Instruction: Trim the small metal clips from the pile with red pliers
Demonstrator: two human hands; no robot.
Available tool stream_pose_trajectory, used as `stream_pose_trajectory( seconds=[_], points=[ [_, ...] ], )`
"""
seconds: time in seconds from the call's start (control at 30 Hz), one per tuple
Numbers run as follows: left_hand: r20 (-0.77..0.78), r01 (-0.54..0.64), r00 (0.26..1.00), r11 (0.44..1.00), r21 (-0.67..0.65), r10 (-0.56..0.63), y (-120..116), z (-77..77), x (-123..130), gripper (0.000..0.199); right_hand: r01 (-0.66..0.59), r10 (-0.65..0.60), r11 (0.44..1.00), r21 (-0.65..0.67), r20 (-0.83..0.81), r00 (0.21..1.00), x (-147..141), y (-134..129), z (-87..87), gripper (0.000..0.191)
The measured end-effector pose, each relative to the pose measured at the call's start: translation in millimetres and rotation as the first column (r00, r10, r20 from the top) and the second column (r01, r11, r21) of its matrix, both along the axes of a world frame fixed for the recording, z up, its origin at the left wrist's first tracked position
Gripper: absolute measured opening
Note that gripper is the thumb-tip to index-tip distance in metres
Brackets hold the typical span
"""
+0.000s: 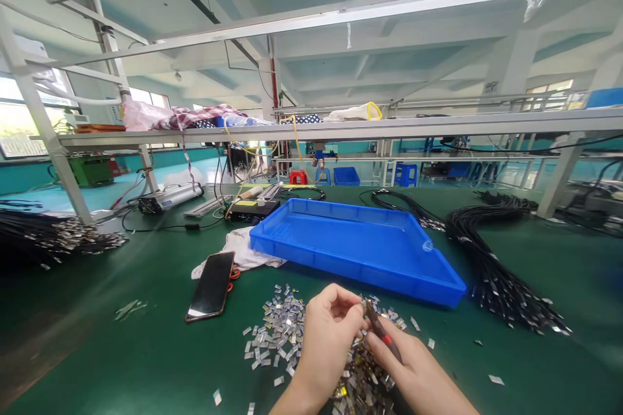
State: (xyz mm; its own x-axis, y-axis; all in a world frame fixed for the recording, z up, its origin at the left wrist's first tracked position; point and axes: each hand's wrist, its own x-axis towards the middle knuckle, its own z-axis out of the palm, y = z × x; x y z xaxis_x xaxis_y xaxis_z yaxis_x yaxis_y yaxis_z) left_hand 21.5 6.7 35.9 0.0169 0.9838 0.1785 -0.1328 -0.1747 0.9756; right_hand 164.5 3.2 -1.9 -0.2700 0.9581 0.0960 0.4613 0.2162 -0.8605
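Observation:
My left hand (328, 334) is closed in a pinch on a small metal piece (363, 304), mostly hidden by the fingertips. Wrapped round dark-handled pliers with a red band (383, 332), my right hand (413, 360) keeps the jaws against that piece. Whether the jaws are closed on it, I cannot tell. Many flat silvery metal pieces (280, 331) lie loose on the green table to the left of my hands. Below and between my wrists is a heap of darker, brassy metal pieces (365, 379), partly covered by my hands.
A shallow blue tray (350, 275) stands just beyond my hands. To its left lie a black phone (211, 288) and a pale cloth (238, 249). Bundles of black cables (487, 259) rest at the right, others (53, 233) at the far left. A shelf (311, 132) spans the back.

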Motion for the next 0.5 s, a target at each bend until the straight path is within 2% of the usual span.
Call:
stream_pose_trajectory(
  seconds=[0.2, 0.33, 0.5],
  points=[
    [-0.025, -0.002, 1.000, 1.000, 0.015, 0.002, -0.8, -0.4, -2.3, 0.005, -0.108, 0.094, 0.990, -0.091, -0.150, 0.984, 1.3, -1.7, 3.5, 0.055],
    [-0.095, -0.068, 0.993, 0.996, 0.062, 0.073, -3.5, -1.3, -0.5, 0.006, -0.111, 0.098, 0.990, -0.089, -0.135, 0.986, 0.8, -1.8, 5.8, 0.058],
    [-0.055, -0.017, 0.998, 1.000, 0.011, 0.018, -4.6, 0.0, 0.7, 0.003, -0.109, 0.098, 0.991, -0.081, -0.131, 0.987, 2.5, -2.8, 9.1, 0.059]
  ],
)
